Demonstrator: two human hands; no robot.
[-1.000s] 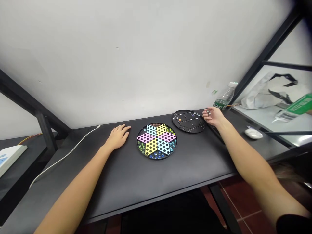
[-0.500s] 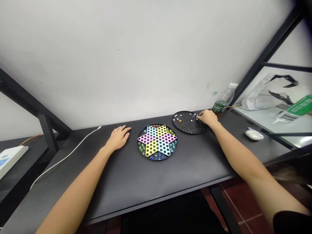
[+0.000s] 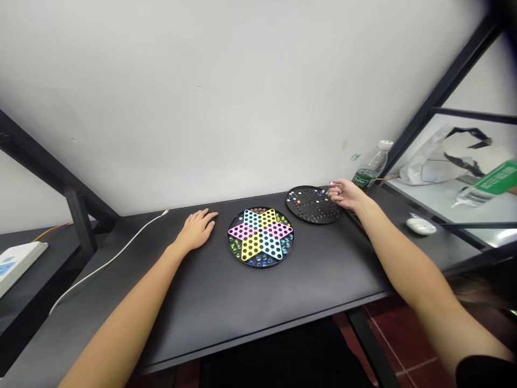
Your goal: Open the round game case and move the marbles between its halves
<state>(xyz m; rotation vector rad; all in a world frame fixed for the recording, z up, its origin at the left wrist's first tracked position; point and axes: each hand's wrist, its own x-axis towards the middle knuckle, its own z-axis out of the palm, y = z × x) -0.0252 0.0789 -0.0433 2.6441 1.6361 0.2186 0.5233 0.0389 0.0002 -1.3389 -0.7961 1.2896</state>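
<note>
My right hand (image 3: pixel 346 195) hovers over the right edge of a round black game board (image 3: pixel 313 213), its fingertips pinched on what looks like a small pale marble (image 3: pixel 332 184). That board carries a few scattered marbles in its holes. My left hand (image 3: pixel 196 229) rests flat on the dark tabletop, fingers apart and holding nothing, just left of a Chinese checkers board (image 3: pixel 260 237). This board has a pastel star, with coloured glass marbles lying around the points.
A green-labelled water bottle (image 3: pixel 369 167) stands behind my right hand. A white computer mouse (image 3: pixel 420 226) lies to the right, and a white cable (image 3: pixel 121 258) runs across the table's left side. Black metal frame bars and a white plastic bag (image 3: pixel 436 164) are at the right.
My right hand has moved left over the black board's edge, and its fingers have drawn into a pinch. My left hand has not moved.
</note>
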